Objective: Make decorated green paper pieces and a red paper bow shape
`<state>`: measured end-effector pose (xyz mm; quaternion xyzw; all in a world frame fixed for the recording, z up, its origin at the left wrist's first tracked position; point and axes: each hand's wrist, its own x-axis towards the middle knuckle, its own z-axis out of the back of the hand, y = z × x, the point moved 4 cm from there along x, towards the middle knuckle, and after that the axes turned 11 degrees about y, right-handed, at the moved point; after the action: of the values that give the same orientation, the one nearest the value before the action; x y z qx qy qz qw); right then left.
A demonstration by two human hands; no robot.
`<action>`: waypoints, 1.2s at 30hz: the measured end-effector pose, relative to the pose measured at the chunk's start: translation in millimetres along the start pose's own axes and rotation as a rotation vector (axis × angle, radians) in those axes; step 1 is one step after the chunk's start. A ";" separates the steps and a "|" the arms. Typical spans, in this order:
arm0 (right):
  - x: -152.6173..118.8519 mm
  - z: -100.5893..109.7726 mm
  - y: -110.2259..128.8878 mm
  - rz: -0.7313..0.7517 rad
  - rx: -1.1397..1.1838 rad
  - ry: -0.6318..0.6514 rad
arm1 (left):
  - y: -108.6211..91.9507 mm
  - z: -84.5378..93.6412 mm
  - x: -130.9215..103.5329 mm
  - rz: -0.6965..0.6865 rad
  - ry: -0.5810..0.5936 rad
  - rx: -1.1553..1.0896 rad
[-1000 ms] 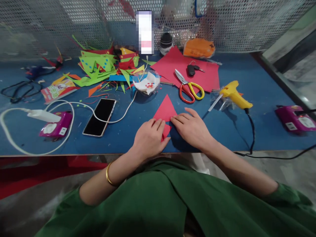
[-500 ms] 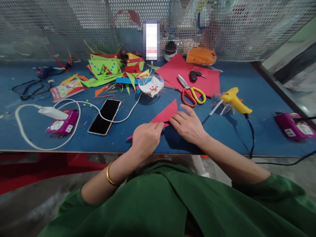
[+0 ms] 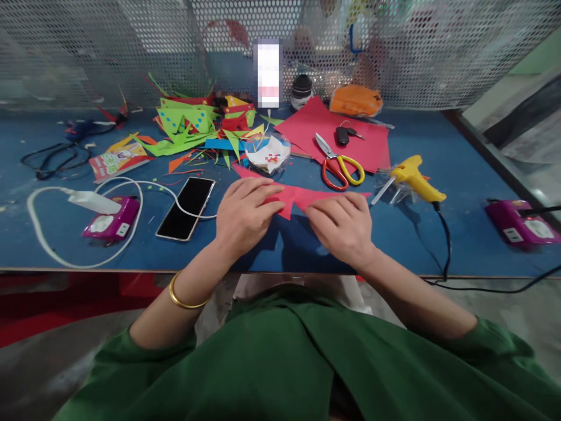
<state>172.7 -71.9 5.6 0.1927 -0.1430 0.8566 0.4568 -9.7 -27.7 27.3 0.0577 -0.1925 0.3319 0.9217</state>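
A folded piece of red paper (image 3: 287, 202) is stretched between both my hands near the front of the blue table. My left hand (image 3: 245, 213) pinches its left part, and a pointed red corner sticks out beyond the fingers. The right part is gripped by my right hand (image 3: 344, 225), with a narrow red tip showing past the knuckles. Between the hands the paper's lower edge has a notch. Just behind my right hand lie scissors (image 3: 335, 164) with one red and one yellow handle. My thumbs are partly hidden.
A black phone (image 3: 186, 209) with a white cable lies left, beside a purple power socket (image 3: 113, 219). Green paper pieces (image 3: 184, 126) and a small bowl (image 3: 274, 158) stand behind. Red sheets (image 3: 372, 140) carry car keys (image 3: 344, 135). A yellow glue gun (image 3: 416, 178) lies right.
The red paper has turned from a slanting triangle into a wide strip across the table. My left hand moved left and up; my right hand shifted slightly right, its fingers now curled on the paper.
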 end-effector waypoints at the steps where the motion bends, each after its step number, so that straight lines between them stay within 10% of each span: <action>1: -4.0 2.6 6.9 0.021 -0.061 0.003 | 0.3 -4.4 0.7 -0.014 0.010 0.011; 14: -29.5 -13.6 46.1 -0.033 -0.163 0.217 | -26.7 -38.8 -24.3 -0.112 0.113 0.109; 24: -4.2 2.7 -9.3 -0.152 0.474 0.375 | -21.3 -45.3 -26.0 -0.089 0.141 0.065; 36: 5.6 -47.9 -24.3 -0.142 0.683 0.412 | -7.6 -48.7 -19.5 0.094 0.149 -0.259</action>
<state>180.7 -34.5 -32.6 0.1672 0.2581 0.8418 0.4436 -3.1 -33.6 -24.9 -0.0954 -0.1672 0.3505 0.9166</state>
